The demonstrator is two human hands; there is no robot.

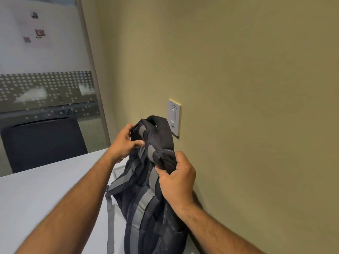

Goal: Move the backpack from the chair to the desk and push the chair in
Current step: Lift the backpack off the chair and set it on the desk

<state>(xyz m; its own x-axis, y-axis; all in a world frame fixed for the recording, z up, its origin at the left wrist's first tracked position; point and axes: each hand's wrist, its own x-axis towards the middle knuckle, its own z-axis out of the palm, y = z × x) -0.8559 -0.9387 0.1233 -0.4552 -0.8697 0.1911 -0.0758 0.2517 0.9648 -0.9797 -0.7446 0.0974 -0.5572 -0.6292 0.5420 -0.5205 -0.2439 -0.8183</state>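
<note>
- Two bare forearms reach in from the bottom edge toward a dark backpack (146, 208) with grey straps.
- The backpack stands upright on the pale desk (36, 198), at the desk's right edge, close against the olive wall (256, 88); whether the two touch cannot be told.
- A grey strap (110, 217) hangs loose down the backpack's left side over the desk.
- The right hand (178, 182) is clenched around bunched black fabric at the upper right of the backpack.
- The left hand (126, 142) grasps the top of the backpack from the left, thumb pressed on the padded top and fingers curled behind it.
- Just behind the top of the backpack a white light switch (174, 119) sits on the wall.
- Past the far edge of the desk stands a dark chair (44, 143), its backrest upright.
- Behind the chair is a glass panel (45, 61) with a band of dots across it.
</note>
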